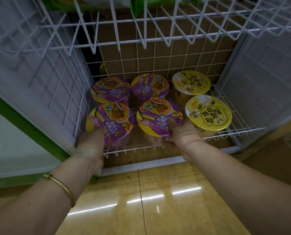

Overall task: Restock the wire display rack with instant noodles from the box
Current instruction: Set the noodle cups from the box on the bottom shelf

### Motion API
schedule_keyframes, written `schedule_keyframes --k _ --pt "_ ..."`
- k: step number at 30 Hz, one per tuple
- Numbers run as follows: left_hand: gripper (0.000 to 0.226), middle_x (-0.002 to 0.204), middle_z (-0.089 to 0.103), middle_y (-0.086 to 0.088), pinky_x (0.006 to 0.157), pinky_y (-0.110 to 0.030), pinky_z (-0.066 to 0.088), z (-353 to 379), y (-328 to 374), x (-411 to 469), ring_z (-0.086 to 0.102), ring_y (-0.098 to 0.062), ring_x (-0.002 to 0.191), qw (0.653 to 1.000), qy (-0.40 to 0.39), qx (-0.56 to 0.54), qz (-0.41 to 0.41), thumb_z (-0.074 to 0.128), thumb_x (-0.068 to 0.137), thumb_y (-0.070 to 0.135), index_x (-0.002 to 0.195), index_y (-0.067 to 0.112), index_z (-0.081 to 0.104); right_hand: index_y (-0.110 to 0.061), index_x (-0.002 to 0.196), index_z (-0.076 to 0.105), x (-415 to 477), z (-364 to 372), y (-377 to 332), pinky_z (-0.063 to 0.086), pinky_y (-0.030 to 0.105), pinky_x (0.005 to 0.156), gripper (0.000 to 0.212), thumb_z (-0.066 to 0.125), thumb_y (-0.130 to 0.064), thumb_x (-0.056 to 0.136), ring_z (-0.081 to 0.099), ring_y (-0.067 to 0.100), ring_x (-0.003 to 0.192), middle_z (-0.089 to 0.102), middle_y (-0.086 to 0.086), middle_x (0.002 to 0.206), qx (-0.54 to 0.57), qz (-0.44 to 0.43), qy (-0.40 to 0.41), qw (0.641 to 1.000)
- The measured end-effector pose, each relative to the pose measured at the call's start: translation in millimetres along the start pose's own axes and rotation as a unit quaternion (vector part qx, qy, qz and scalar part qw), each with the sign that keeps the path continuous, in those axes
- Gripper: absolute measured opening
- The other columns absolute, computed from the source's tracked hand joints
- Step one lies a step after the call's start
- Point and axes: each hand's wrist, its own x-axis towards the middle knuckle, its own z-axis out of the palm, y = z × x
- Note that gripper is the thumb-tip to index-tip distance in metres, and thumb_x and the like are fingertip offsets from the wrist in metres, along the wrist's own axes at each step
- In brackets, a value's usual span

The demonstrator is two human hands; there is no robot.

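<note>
Two hands work at lower centre: the left hand (90,143) wraps the left purple-lidded plastic noodle bowl (110,121), the right hand (183,134) pinches the right purple-lidded plastic noodle bowl (159,116) by lid and side; both seem best set level on the white wire rack shelf (121,150), beside the yellow-lidded round bowl (208,114).

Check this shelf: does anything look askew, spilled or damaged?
Nothing spilled or damaged. The middle front purple bowl, gripped by the right hand, looks tilted rather than sitting flat. The left hand grips the left front purple bowl.
</note>
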Motion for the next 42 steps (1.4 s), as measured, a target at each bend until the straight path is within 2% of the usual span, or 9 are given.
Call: schedule_keyframes --k 3,8,12,15,19,23,28,34,42 --pt "0.011 0.088 0.073 -0.01 0.087 -0.044 0.056 -1 0 -1 0.068 -0.028 0.082 0.999 0.021 0.038 0.013 0.061 0.092 0.016 0.082 0.013 0.064 -0.012 0.12 0.058 8 -1 11 0.059 0.052 0.079 0.068 0.059 -0.063 0.075 0.07 0.034 0.092 0.069 0.015 0.109 -0.077 -0.049 0.021 0.996" --pt "0.014 0.1 0.073 -0.01 0.085 -0.035 0.054 -4 4 -10 0.068 -0.027 0.093 1.0 0.005 0.015 -0.005 0.063 0.093 0.019 0.104 0.012 0.067 -0.019 0.121 0.056 35 1 20 0.055 0.054 0.089 0.123 0.04 -0.102 0.03 0.069 0.038 0.099 0.07 0.012 0.111 -0.129 -0.024 0.029 0.991" --pt "0.036 0.112 0.07 -0.015 0.099 -0.052 0.048 -7 15 -18 0.064 -0.035 0.108 0.999 0.018 0.049 -0.007 0.07 0.082 0.026 0.114 0.01 0.064 -0.008 0.127 0.056 -16 -3 -21 0.051 0.046 0.097 0.078 0.058 -0.071 0.081 0.066 0.035 0.108 0.067 0.014 0.12 -0.155 -0.005 0.01 0.988" --pt "0.026 0.103 0.073 -0.016 0.095 -0.047 0.052 -5 28 -36 0.067 -0.034 0.098 0.995 0.024 0.089 0.024 0.067 0.087 0.022 0.109 0.008 0.066 -0.005 0.132 0.049 -24 -14 -31 0.048 0.037 0.096 0.064 0.05 -0.057 0.096 0.059 0.033 0.116 0.06 0.015 0.126 -0.188 -0.008 0.003 0.982" --pt "0.033 0.1 0.066 -0.014 0.059 -0.03 0.054 4 42 -57 0.068 -0.025 0.077 0.988 0.03 0.122 0.084 0.066 0.091 0.016 0.121 0.007 0.057 -0.008 0.141 0.045 -37 -29 -44 0.045 0.038 0.103 0.057 0.051 -0.047 0.1 0.052 0.033 0.126 0.053 0.015 0.137 -0.198 -0.052 -0.02 0.979" --pt "0.048 0.112 0.059 -0.005 0.054 -0.026 0.059 27 50 -79 0.06 -0.021 0.083 0.981 -0.04 0.117 0.151 0.065 0.091 0.007 0.137 0.017 0.053 -0.009 0.126 0.06 -44 -46 -51 0.052 0.037 0.085 0.031 0.057 -0.022 0.098 0.064 0.034 0.105 0.066 0.016 0.121 -0.204 -0.1 -0.035 0.973" --pt "0.044 0.12 0.064 -0.008 0.099 -0.035 0.05 85 48 -110 0.061 -0.022 0.109 0.957 -0.136 0.143 0.215 0.068 0.088 0.006 0.131 0.014 0.061 -0.015 0.138 0.052 -54 -86 -60 0.052 0.035 0.095 0.041 0.058 -0.022 0.099 0.062 0.025 0.11 0.062 0.007 0.122 -0.204 -0.117 -0.036 0.971" --pt "0.037 0.113 0.07 -0.008 0.099 -0.038 0.052 173 23 -158 0.066 -0.021 0.103 0.922 -0.249 0.186 0.232 0.069 0.087 0.006 0.123 0.015 0.067 -0.013 0.128 0.063 -57 -173 -58 0.058 0.043 0.083 0.036 0.061 -0.025 0.094 0.068 0.029 0.087 0.07 0.011 0.103 -0.218 -0.136 0.027 0.966" --pt "0.038 0.106 0.067 0.001 0.094 -0.04 0.056 277 -35 -229 0.066 -0.012 0.095 0.862 -0.375 0.23 0.252 0.064 0.09 0.003 0.127 0.013 0.064 -0.006 0.096 0.069 -45 -307 -22 0.055 0.047 0.091 0.02 0.066 -0.024 0.09 0.068 0.033 0.093 0.071 0.013 0.091 -0.198 -0.105 0.135 0.965"
